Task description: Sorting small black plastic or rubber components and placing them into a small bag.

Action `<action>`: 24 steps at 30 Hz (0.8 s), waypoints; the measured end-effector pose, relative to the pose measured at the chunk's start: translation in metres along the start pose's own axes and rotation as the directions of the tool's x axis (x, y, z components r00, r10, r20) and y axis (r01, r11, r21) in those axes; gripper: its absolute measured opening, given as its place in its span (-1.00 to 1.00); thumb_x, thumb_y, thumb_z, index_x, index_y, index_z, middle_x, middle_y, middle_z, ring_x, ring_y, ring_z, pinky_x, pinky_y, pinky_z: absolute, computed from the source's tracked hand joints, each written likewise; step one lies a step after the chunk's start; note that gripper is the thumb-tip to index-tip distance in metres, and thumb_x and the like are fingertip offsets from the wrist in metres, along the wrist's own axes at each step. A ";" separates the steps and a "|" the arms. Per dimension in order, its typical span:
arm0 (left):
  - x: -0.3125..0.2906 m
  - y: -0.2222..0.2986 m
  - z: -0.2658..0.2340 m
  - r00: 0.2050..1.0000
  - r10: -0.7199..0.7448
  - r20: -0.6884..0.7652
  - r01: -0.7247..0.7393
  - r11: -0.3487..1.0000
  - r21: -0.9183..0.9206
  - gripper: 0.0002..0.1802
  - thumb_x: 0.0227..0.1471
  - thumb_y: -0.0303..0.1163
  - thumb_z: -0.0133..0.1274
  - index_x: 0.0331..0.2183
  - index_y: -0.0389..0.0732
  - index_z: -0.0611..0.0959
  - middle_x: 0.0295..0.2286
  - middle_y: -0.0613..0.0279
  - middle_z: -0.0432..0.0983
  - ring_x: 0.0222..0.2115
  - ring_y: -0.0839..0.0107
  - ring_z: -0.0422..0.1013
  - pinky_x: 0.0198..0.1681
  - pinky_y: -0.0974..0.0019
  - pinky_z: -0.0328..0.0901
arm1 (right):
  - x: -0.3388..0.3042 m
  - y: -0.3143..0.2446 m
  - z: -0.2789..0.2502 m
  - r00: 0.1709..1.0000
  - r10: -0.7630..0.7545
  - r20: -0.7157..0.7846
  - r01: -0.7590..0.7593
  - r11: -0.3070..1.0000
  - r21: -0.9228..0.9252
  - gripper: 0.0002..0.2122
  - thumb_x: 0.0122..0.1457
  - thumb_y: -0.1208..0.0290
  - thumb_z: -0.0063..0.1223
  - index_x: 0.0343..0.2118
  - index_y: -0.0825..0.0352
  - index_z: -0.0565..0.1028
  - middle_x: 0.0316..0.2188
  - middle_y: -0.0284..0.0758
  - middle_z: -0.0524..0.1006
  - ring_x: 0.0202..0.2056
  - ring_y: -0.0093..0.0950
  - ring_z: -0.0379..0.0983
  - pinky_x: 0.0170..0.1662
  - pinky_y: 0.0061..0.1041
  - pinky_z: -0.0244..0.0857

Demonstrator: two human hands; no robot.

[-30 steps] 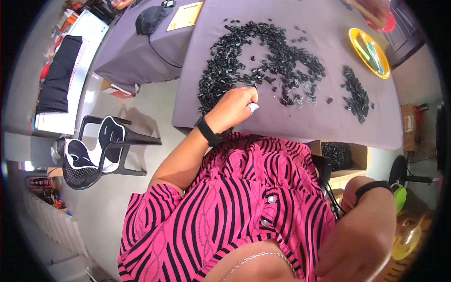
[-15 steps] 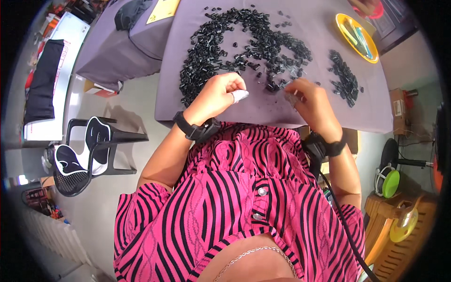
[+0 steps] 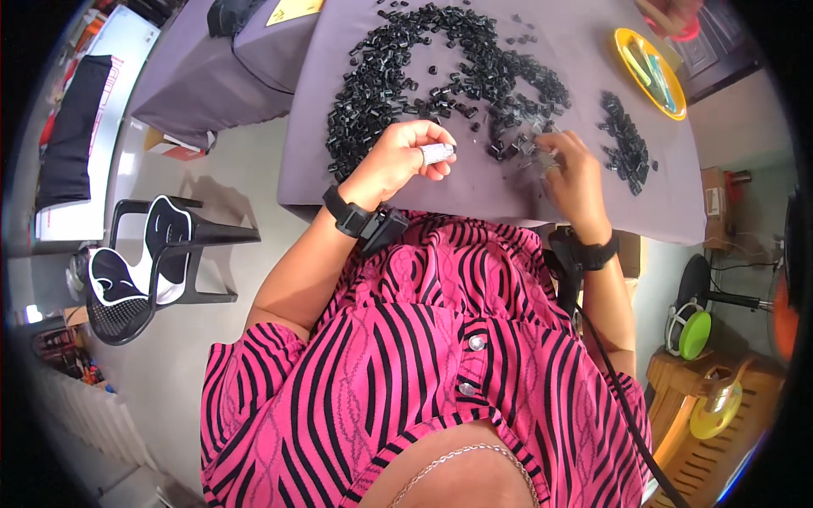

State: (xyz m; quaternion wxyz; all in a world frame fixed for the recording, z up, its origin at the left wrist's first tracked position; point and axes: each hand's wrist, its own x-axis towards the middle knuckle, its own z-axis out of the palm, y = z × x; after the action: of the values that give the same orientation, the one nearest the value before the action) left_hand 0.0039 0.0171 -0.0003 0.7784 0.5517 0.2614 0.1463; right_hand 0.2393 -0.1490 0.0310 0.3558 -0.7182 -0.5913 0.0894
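Note:
Small black tube-like pieces [image 3: 377,110] lie heaped in a wide ring on the grey cloth of the table [image 3: 483,190]. Just in front of the ring's near left side, my left hand [image 3: 402,161] is closed in a pinch. Its thumb has a whitish wrap, and whatever sits at the fingertips is too small to name. My right hand [image 3: 576,173] reaches down at the near right end of the heap, by loose black pieces [image 3: 501,151]. Motion smears its fingertips, so their grip is unclear.
A smaller pile of black pieces [image 3: 625,144] lies to the right. Beyond it sits a yellow oval tray [image 3: 675,103] with long tools in it. Another person's arm [image 3: 673,17] shows at the far right. A black chair [image 3: 127,317] stands on the left.
My left hand has moved slightly right and turned, showing more of the wrapped thumb. My right hand has shifted a little right, its fingers still by the loose pieces. The whole view has shifted slightly.

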 end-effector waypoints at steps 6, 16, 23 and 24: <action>-0.003 0.002 0.006 1.000 0.026 -0.015 -0.024 0.996 0.092 -0.88 0.14 -0.49 0.07 -0.24 -0.26 0.60 -0.37 0.25 0.58 -0.44 0.55 0.50 -0.35 0.49 0.41 | -0.018 0.016 -0.004 0.996 0.067 -0.052 -0.062 0.994 0.090 -0.71 -0.13 0.76 -0.09 -0.28 0.44 0.51 -0.36 -0.16 0.48 -0.33 -0.22 0.48 -0.22 -0.43 0.34; -0.003 -0.001 0.010 0.998 0.070 -0.003 -0.068 0.986 0.155 -0.88 0.13 -0.51 0.06 -0.25 -0.27 0.60 -0.37 0.24 0.58 -0.43 0.55 0.49 -0.34 0.49 0.39 | -0.005 0.014 0.010 0.990 -0.087 0.114 0.090 0.996 -0.022 -0.71 -0.14 0.71 -0.02 -0.28 0.37 0.52 -0.35 -0.13 0.49 -0.29 -0.08 0.45 -0.21 -0.29 0.36; -0.004 0.000 0.023 0.996 0.071 0.058 -0.078 0.990 0.121 -0.89 0.11 -0.54 0.07 -0.27 -0.28 0.60 -0.41 0.28 0.56 -0.43 0.56 0.48 -0.33 0.47 0.40 | -0.015 -0.008 0.009 0.986 0.053 0.156 -0.114 0.902 0.415 -0.75 0.03 0.80 -0.05 -0.23 0.39 0.47 -0.37 -0.36 0.51 -0.36 -0.54 0.49 -0.24 -0.56 0.37; -0.006 0.002 0.027 0.991 0.067 0.117 -0.080 0.991 0.106 -0.88 0.12 -0.52 0.07 -0.24 -0.27 0.59 -0.38 0.25 0.58 -0.42 0.56 0.49 -0.31 0.47 0.40 | -0.013 -0.017 0.003 0.986 0.058 0.155 -0.119 0.900 0.419 -0.75 0.03 0.80 -0.05 -0.23 0.39 0.47 -0.37 -0.36 0.51 -0.36 -0.54 0.49 -0.24 -0.56 0.37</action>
State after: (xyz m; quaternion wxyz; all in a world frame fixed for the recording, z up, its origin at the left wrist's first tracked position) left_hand 0.0145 -0.0060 0.0095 0.7543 0.6106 0.2041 0.1287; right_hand 0.2203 -0.1585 0.0357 0.4577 -0.6411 -0.5476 0.2823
